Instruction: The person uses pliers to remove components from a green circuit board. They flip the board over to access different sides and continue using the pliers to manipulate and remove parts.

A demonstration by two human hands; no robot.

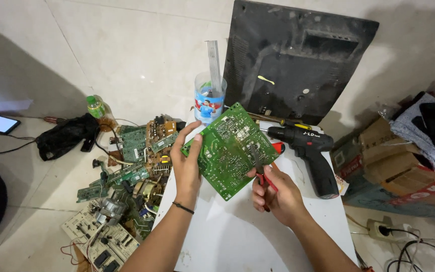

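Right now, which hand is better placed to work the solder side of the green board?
Probably the right hand: it holds red-handled pliers with the tips already against the green circuit board. The left hand is busy gripping the board's edge.

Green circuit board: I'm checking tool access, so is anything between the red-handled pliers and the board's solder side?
Nothing visible. The left hand holds the green circuit board by its edge; the pliers in the right hand already reach its face.
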